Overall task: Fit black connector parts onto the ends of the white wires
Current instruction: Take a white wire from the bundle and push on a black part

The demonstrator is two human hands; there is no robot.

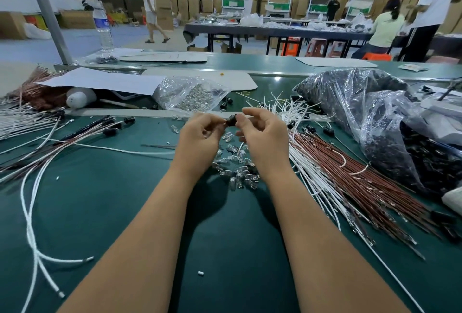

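We pinch one black connector part (pixel 230 121) between left hand (pixel 200 135) and right hand (pixel 262 137), raised over the small clear bulbs (pixel 237 162), white wires (pixel 292 110) just right, green table (pixel 225 237) below.

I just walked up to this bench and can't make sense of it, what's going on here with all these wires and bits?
A person is assembling wire harnesses at a green bench. Both the left hand and the right hand pinch one small black connector part between their fingertips, held above a pile of small clear bulbs. Loose white wires lie to the right, beside a clear bag of black parts.
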